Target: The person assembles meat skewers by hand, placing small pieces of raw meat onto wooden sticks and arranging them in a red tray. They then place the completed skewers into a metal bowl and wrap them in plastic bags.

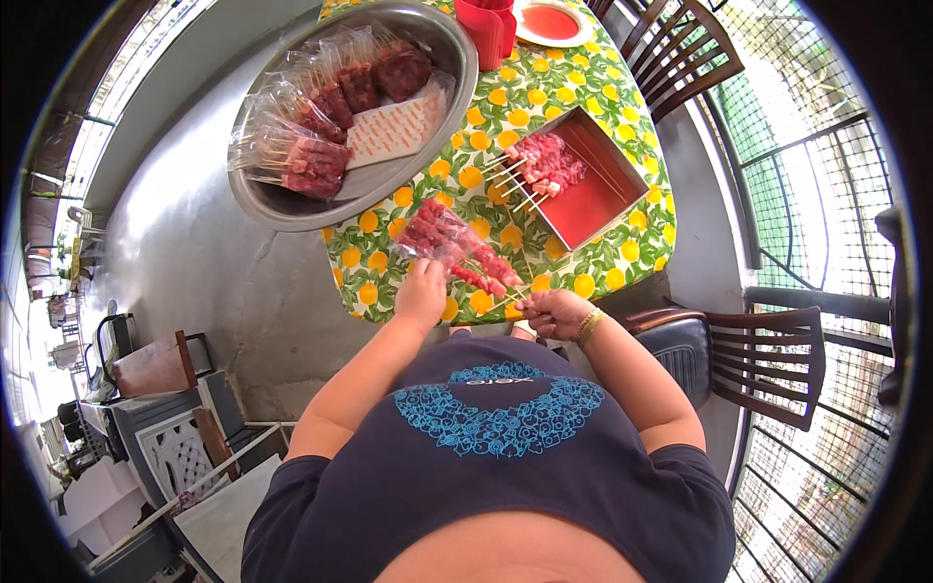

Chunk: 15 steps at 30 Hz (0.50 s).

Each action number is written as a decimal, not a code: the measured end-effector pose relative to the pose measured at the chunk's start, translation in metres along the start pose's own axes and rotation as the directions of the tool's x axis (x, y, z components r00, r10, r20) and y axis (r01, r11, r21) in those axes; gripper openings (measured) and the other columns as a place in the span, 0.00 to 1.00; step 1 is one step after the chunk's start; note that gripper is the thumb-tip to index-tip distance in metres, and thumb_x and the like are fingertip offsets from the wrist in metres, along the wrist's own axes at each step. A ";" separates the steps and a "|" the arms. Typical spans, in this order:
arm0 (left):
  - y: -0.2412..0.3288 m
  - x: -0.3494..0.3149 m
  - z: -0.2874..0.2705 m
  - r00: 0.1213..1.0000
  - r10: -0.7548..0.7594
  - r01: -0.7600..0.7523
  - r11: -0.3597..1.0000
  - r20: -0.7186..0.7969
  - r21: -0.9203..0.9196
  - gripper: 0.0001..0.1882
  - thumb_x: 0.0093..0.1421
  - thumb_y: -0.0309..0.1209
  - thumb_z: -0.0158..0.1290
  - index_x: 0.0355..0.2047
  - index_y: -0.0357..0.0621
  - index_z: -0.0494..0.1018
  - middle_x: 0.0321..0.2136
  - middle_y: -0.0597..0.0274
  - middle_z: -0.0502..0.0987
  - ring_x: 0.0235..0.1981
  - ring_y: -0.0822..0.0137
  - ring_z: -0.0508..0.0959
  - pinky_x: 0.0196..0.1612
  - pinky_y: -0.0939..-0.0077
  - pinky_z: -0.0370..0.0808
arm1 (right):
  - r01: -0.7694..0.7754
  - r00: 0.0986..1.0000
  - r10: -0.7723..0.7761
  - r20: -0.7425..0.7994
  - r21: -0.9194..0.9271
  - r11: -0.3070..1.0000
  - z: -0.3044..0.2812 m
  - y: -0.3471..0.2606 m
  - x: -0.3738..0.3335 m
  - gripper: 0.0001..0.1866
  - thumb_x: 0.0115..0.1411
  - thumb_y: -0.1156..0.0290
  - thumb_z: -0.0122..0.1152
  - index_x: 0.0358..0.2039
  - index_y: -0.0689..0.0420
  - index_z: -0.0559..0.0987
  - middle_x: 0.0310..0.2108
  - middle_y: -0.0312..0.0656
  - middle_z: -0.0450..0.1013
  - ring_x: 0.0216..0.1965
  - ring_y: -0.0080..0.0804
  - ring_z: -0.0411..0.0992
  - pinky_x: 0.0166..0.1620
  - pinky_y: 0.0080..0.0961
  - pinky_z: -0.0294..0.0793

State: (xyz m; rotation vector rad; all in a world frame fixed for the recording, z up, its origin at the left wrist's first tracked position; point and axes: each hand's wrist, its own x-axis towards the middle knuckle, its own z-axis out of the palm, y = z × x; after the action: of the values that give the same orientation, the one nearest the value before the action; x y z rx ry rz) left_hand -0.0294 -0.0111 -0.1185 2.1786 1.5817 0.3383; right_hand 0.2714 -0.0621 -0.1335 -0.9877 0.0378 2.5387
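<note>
Between my hands, over the near edge of the table, are raw meat skewers (491, 264) partly inside a clear plastic bag (420, 233). My left hand (424, 291) pinches the bag at its near side. With closed fingers, my right hand (554, 313) grips the bare stick ends poking out on the right. A square tray (595, 209) with a red bottom lies just beyond, to the right. More meat skewers (547, 163) rest in it, their sticks jutting over its left edge. To the left stands a big oval metal basin (465, 83) with several bagged bundles of skewers (316, 167).
A tablecloth (457, 199) with a yellow fruit pattern covers the table. Farther back are a red container (486, 34) and a white plate (554, 41) with a red middle. Wooden chairs (763, 360) stand along the right, near a wire mesh wall (826, 155). In the basin lies a printed white packet (398, 131).
</note>
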 end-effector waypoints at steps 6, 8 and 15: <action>-0.003 -0.009 0.008 0.995 0.062 -0.060 0.998 -0.084 0.023 0.07 0.59 0.27 0.52 0.39 0.45 0.69 0.40 0.54 0.71 0.41 0.48 0.77 0.39 0.55 0.77 | -0.018 0.994 -0.034 -0.108 -0.449 0.893 0.036 -0.027 0.047 0.09 0.69 0.73 0.50 0.45 0.62 0.76 0.19 0.27 0.57 0.16 0.16 0.51 0.19 0.18 0.52; -0.005 -0.012 0.010 0.992 0.055 -0.058 0.998 -0.114 -0.026 0.07 0.58 0.25 0.51 0.38 0.44 0.70 0.39 0.54 0.72 0.39 0.46 0.76 0.39 0.54 0.76 | -0.025 0.984 -0.101 -0.149 -0.669 0.743 0.048 -0.036 0.063 0.11 0.69 0.72 0.51 0.45 0.61 0.79 0.19 0.27 0.57 0.15 0.17 0.53 0.19 0.19 0.53; -0.015 -0.017 0.021 0.991 0.099 -0.095 0.995 -0.086 0.044 0.07 0.60 0.27 0.50 0.40 0.46 0.69 0.40 0.56 0.72 0.41 0.49 0.77 0.39 0.57 0.77 | -0.138 0.810 -0.571 -0.136 -0.990 0.040 0.075 -0.030 0.105 0.16 0.62 0.60 0.63 0.37 0.62 0.83 0.24 0.43 0.79 0.21 0.31 0.78 0.26 0.31 0.77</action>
State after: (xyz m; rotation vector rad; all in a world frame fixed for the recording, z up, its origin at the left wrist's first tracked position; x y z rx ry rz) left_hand -0.0385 -0.0278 -0.1437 2.3050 1.5437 0.4418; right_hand 0.1658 0.0171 -0.1426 -1.8944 -1.8579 1.5125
